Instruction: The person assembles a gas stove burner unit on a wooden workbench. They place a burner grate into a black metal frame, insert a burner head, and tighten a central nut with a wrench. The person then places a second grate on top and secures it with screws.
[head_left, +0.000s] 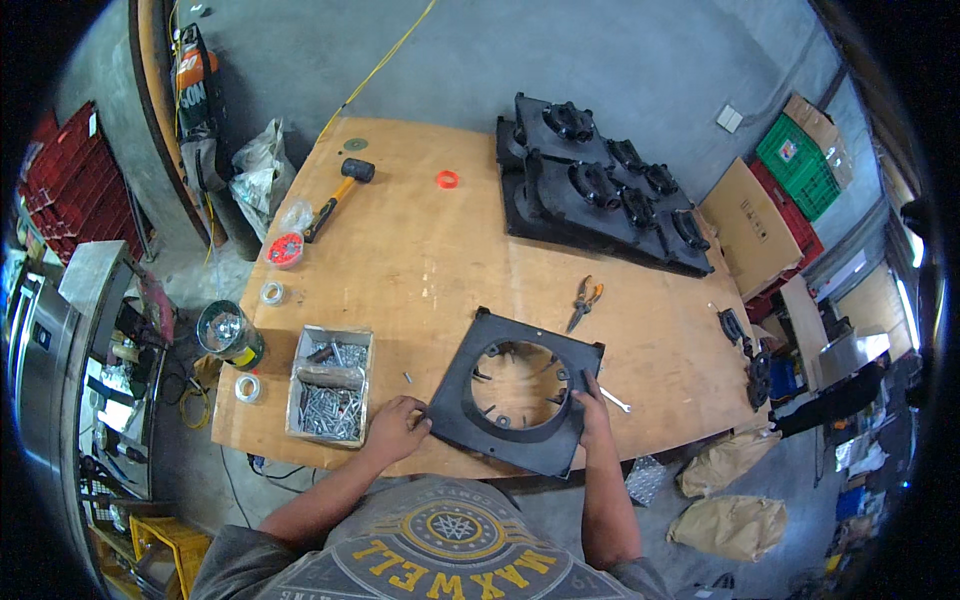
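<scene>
A square black frame with a round opening lies at the near edge of the desk, about midway along it. The right hand holds the frame's right side, thumb on top; the left hand is partly curled, its fingertips at the frame's left corner, and whether they grip it I cannot tell. Left of that hand, toward the near left corner, sits a two-compartment box of metal screws, with a single screw between box and frame. A wrench lies just right of the frame, and orange-handled pliers lie beyond it. Black moulded panels are stacked at the far right corner; a mallet rests near the far left one.
</scene>
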